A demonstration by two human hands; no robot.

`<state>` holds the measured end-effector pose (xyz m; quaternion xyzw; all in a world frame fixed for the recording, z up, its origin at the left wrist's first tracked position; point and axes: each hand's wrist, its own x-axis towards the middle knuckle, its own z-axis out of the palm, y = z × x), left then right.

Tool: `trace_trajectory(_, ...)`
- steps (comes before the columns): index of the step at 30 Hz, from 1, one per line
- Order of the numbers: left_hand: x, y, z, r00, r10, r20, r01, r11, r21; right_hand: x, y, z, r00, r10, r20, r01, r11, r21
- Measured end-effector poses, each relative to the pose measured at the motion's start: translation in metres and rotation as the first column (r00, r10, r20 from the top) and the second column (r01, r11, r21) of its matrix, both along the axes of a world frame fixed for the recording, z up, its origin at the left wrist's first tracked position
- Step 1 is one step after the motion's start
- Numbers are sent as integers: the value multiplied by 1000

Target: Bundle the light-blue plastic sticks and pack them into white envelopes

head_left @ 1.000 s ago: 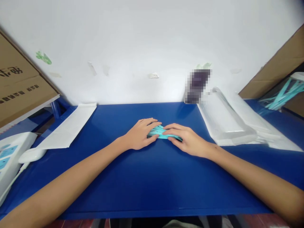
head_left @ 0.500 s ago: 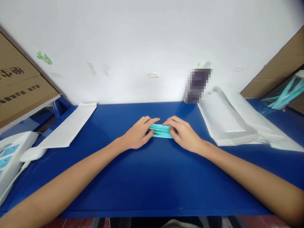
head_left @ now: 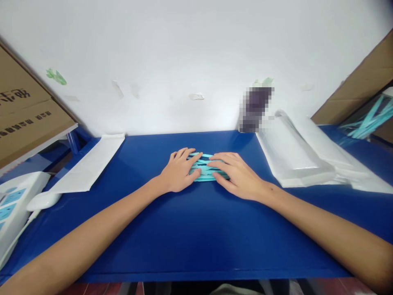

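Several turquoise strips (head_left: 206, 168) lie loosely spread and partly crossed on the blue table (head_left: 196, 229), between my two hands. My left hand (head_left: 181, 170) rests over their left ends, palm down, fingers apart. Over the right ends lies my right hand (head_left: 231, 172), its fingers stretched out across the strips. Both hands touch the strips without being closed round them. The outer ends of the strips are hidden under my palms and fingers.
At the left stand a cardboard box (head_left: 27, 106), a white power strip (head_left: 18, 196) with a white plug (head_left: 44, 200), and a white sleeve (head_left: 89, 164). White padded packets (head_left: 297, 151) lie at right, by a clear bag of turquoise strips (head_left: 370, 119). A pixelated dark object (head_left: 256, 108) leans against the wall.
The strips were gathered in a tight bundle between my fingers. Now they are fanned out on the table, and my fingers have straightened and flattened over them.
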<state>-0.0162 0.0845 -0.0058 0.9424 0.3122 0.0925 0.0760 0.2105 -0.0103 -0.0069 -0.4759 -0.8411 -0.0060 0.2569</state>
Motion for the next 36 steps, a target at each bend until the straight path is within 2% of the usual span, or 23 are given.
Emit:
trace_trajectory(3,0,1,0,1000,-17,-9,16,999,-31,1,0,0,1000,16,16,-15,999,-37)
trace_trajectory(11,-1,17,-9,976,16,217,8,994,-109,0,0,0,997,-71,9,71,996,-55)
trace_trajectory(15,0,15,-5,963,12,271,31,988,-153,0,0,2,995,-31,93,42,992,-121)
trace_trajectory(19,-5,17,1,902,55,428,102,937,-334,-1,-1,4,986,-17,165,39,991,-132)
trace_trajectory(21,-8,23,-1,838,117,533,137,900,-413,-1,-2,4,991,-20,135,32,996,-89)
trace_trajectory(24,-13,32,-6,744,174,645,197,865,-461,1,-3,5,998,5,68,-2,999,-37)
trace_trajectory(26,-15,32,-6,744,149,651,243,848,-471,1,-4,7,997,39,60,-36,998,-53)
trace_trajectory(28,-17,28,-1,802,88,591,259,840,-476,2,-5,9,995,68,76,-61,994,-91)
trace_trajectory(30,-18,21,5,864,28,503,246,848,-469,1,-5,11,992,92,85,-81,989,-122)
trace_trajectory(32,-18,15,10,890,-5,456,232,866,-442,1,-5,13,990,117,80,-105,984,-142)
trace_trajectory(34,-18,11,13,870,2,493,208,905,-371,1,-6,14,988,140,66,-129,981,-146)
trace_trajectory(36,-19,8,13,826,28,563,136,959,-247,1,-7,14,987,151,54,-142,980,-136)
